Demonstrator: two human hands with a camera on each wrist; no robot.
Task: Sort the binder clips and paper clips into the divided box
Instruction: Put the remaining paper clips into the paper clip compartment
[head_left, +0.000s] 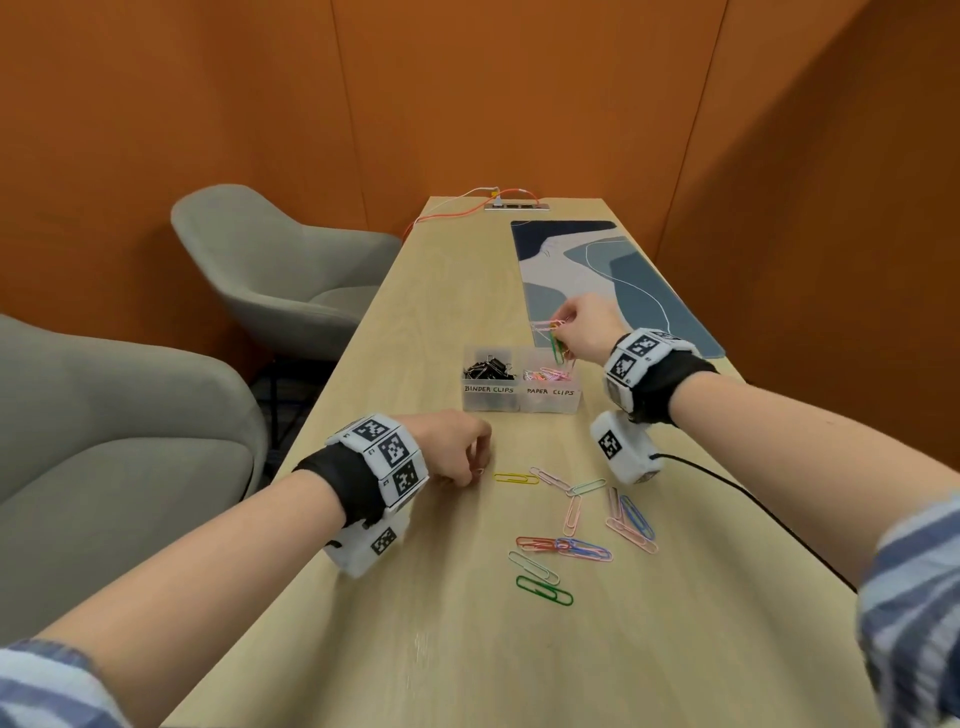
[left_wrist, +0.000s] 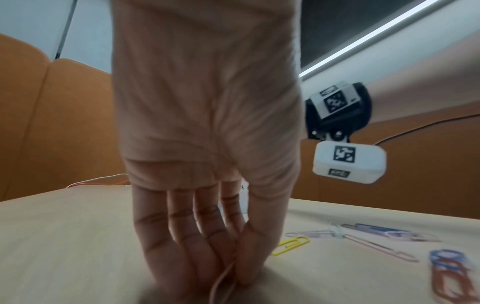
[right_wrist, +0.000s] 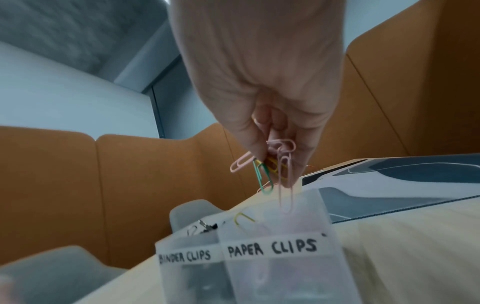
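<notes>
Divided box (head_left: 521, 402) — binder clips (head_left: 488, 368) left, paper clips (head_left: 549, 373) seemingly right

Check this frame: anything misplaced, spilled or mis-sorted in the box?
Nothing stands out. The divided box holds black binder clips behind the BINDER CLIPS label and coloured paper clips behind PAPER CLIPS. The loose paper clips on the table are simply unsorted.

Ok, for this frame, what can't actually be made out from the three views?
- Head view: what the left hand pinches is mostly hidden by its own knuckles.
- Left wrist view: only a thin pale wire loop shows under the fingers; motion blur hides its colour.
- Right wrist view: the right hand covers the tops of its paper clips, so no count.
- Divided box: frosted walls blur the contents.
</notes>
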